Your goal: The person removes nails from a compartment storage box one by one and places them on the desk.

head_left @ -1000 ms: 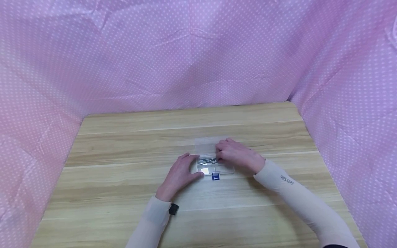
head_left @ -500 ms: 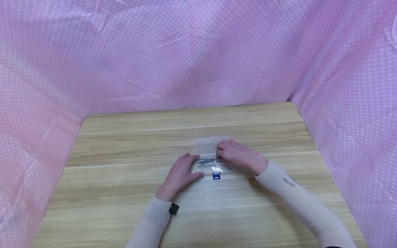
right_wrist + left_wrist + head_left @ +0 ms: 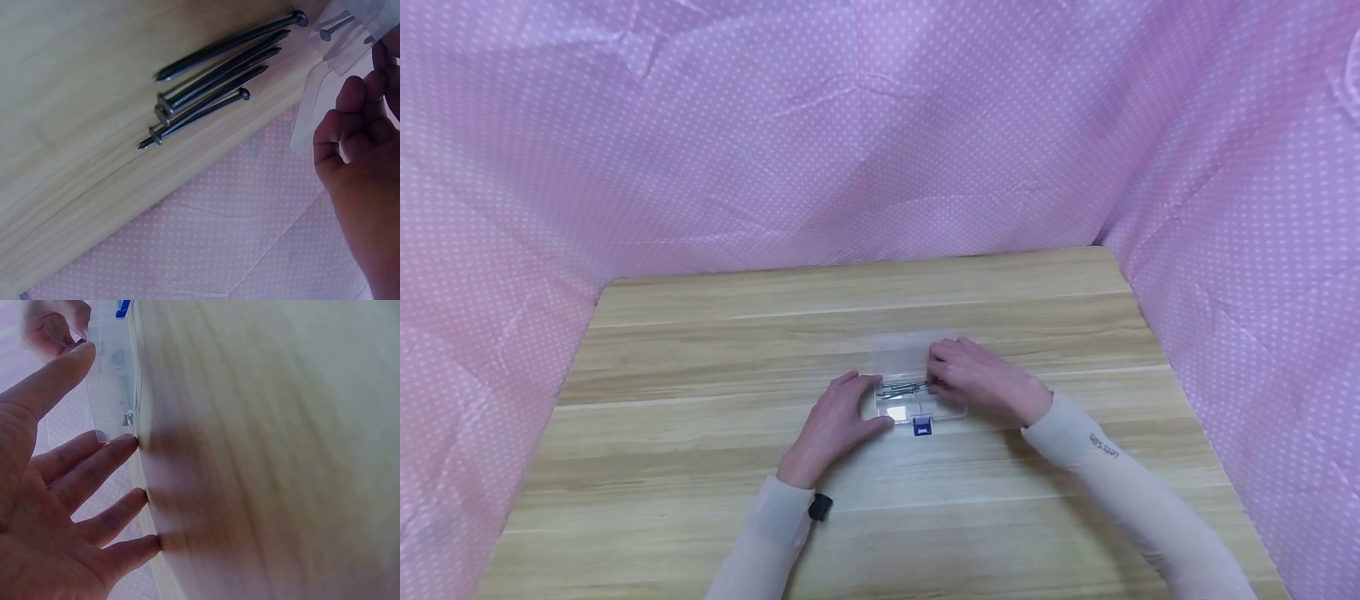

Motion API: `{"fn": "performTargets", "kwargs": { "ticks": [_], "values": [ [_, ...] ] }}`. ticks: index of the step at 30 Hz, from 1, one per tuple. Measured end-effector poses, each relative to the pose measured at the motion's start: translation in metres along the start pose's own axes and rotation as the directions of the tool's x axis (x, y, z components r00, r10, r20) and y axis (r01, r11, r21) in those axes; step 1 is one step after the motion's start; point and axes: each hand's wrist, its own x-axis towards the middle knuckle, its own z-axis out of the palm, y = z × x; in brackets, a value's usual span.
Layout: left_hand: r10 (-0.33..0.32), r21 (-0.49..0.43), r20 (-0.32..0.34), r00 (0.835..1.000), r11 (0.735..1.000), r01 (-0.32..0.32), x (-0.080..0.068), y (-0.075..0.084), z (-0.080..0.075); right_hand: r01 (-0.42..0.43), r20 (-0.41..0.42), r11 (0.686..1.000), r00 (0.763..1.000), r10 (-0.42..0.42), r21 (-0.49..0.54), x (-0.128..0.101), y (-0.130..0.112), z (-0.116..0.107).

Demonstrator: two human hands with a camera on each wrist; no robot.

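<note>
A small clear plastic box [image 3: 897, 413] lies open in the middle of the wooden table [image 3: 700, 367], its lid [image 3: 898, 346] folded back. Several long grey nails [image 3: 901, 388] lie side by side in it, and a blue latch [image 3: 922, 427] sits on its front edge. My left hand [image 3: 838, 417] lies flat beside the box's left end, fingers straight, thumb against the box [image 3: 112, 381]. My right hand [image 3: 934, 383] hovers over the box's right part, fingers loosely curled by the nails' ends. In the right wrist view the nails [image 3: 212, 87] lie apart from that hand [image 3: 356, 137], which holds nothing that I can see.
Pink dotted cloth [image 3: 880, 142] walls the table at the back and on both sides. A small black device [image 3: 820, 506] sits at my left wrist. Both forearms wear pale sleeves.
My right hand has drawn slightly to the right, away from the nails. The left hand, the box and the nails have stayed put.
</note>
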Motion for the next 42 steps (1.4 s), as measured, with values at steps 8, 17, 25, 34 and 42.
{"fn": "performTargets", "kwargs": {
  "ticks": [8,17,25,34,42],
  "values": [
    [-0.008,-0.006,0.003,1.0,1.0,0.008,-0.001,0.001,0.0,-0.005,-0.041,1.0,0.999,0.006,0.029,-0.006,0.001,-0.002],
    [-0.022,0.005,0.007,1.0,1.0,0.022,-0.001,0.002,0.001,0.024,-0.124,0.999,0.992,-0.021,0.021,-0.014,0.002,-0.004],
    [-0.018,0.008,0.005,1.0,1.0,0.018,-0.001,0.001,0.002,0.03,-0.164,0.999,0.986,-0.027,0.02,-0.018,0.003,-0.004],
    [-0.028,0.006,0.006,1.0,1.0,0.028,0.0,0.002,0.002,-0.008,-0.155,0.999,0.988,0.014,0.036,-0.024,0.003,-0.004],
    [-0.033,0.001,0.004,0.999,0.999,0.033,-0.001,0.002,0.003,0.004,-0.214,0.999,0.977,0.005,0.04,-0.032,0.005,-0.002]
  ]
}}
